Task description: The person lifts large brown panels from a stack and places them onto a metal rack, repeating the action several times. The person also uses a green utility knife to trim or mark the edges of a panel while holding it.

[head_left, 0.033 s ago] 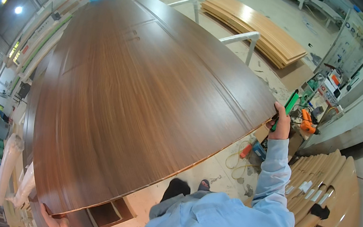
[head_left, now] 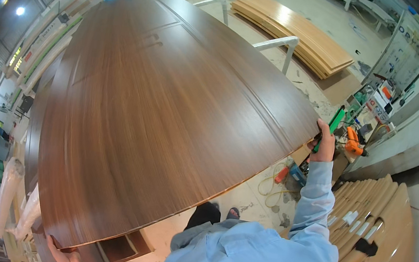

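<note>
Both arms spread wide. Right arm, in a light blue sleeve, stretched forward and up; right hand (head_left: 324, 143) raised, fingers curled in a closed grip, thumb side toward the body. Left hand (head_left: 62, 256) low at the lower left, palm up, fingers hooked upward; its forearm is mostly out of view. Torso leaning forward between them.

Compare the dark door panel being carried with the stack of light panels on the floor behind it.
The door panel is dark walnut brown; the stack is pale honey. The door panel is a single sheet gripped at its near corners by the right hand and left hand; the stack lies untouched on the floor, several sheets deep. Both show wood grain.
</note>
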Motion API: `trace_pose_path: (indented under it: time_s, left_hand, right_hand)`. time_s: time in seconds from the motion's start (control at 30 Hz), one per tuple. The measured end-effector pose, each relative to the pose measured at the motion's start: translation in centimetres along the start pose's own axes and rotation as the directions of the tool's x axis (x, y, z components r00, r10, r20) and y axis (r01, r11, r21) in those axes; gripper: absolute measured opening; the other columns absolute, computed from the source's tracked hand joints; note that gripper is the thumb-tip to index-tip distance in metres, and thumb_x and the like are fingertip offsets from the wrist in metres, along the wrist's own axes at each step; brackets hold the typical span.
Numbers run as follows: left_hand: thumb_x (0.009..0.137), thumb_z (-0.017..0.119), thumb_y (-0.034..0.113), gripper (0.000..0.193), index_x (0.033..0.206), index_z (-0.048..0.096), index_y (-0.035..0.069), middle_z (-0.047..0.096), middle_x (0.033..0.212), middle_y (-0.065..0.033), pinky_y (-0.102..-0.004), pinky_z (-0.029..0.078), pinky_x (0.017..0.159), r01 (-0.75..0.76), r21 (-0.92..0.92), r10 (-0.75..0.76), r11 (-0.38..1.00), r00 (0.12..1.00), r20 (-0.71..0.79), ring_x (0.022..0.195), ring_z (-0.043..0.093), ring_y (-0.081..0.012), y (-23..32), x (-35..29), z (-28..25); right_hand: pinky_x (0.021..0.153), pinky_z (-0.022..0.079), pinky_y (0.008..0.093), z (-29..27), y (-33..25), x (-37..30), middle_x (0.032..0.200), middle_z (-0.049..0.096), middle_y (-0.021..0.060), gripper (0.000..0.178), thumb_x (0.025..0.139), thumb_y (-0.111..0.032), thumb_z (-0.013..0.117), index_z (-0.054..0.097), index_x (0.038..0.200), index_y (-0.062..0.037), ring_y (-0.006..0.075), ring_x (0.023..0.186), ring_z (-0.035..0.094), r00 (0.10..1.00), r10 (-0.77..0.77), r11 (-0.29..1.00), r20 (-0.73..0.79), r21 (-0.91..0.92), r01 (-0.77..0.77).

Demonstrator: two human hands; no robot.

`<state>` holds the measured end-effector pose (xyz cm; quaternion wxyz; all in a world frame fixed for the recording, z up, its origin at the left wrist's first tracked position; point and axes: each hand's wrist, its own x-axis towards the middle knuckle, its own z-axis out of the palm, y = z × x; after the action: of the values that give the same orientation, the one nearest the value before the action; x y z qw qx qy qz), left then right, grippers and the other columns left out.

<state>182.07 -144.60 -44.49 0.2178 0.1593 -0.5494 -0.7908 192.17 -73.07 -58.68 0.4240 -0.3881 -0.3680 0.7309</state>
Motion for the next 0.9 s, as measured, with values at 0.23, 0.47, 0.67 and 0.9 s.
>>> trace_pose_path:
  time_s: [0.23,0.47,0.67,0.9]
  left_hand:
    - [0.074,0.077,0.021,0.082,0.143,0.037,0.004,0.039,0.144,-0.015,-0.0439,0.038,0.107,-0.149,0.131,0.142,0.98,0.988,0.061,0.128,0.043,-0.0278,-12.0,-6.7,7.8]
    - [0.061,0.083,0.008,0.091,0.14,0.038,0.001,0.049,0.134,-0.0157,-0.0422,0.042,0.102,-0.217,0.187,0.196,0.958,0.973,0.123,0.119,0.051,-0.0273,-31.1,-7.1,14.2]
    - [0.089,0.039,0.05,0.053,0.12,0.06,0.011,0.061,0.122,-0.0092,-0.0457,0.051,0.089,0.506,-0.244,-0.557,0.827,0.795,-0.239,0.108,0.06,-0.0334,-45.7,-11.5,27.8]
    - [0.089,0.029,0.053,0.06,0.123,0.058,0.013,0.059,0.126,-0.0079,-0.047,0.054,0.083,0.596,-0.472,-0.759,0.65,0.542,-0.36,0.11,0.059,-0.0314,-55.7,-20.1,40.9]
  right_hand:
    - [0.038,0.029,0.0244,-6.1,2.4,14.7,0.061,0.048,-0.0038,0.026,0.079,-0.032,0.074,0.062,0.088,-0.011,0.009,0.042,0.041,0.999,0.031,1.0,-0.016,-0.005,-0.031]
    - [0.036,0.029,0.0261,-10.4,2.0,28.1,0.063,0.053,-0.0026,0.03,0.084,-0.033,0.07,0.066,0.101,-0.0083,0.0094,0.04,0.042,1.0,0.006,0.986,0.008,-0.169,-0.005]
    - [0.037,0.03,0.027,-13.0,2.5,43.5,0.064,0.054,-0.0017,0.027,0.082,-0.035,0.072,0.064,0.092,-0.0116,0.0109,0.041,0.043,0.997,0.029,0.971,-0.071,-0.234,-0.045]
    - [0.037,0.03,0.0278,-17.6,4.9,60.6,0.066,0.06,0.0008,0.033,0.08,-0.043,0.073,0.064,0.086,-0.0113,0.0118,0.04,0.043,0.979,0.16,0.961,-0.127,-0.208,-0.184]
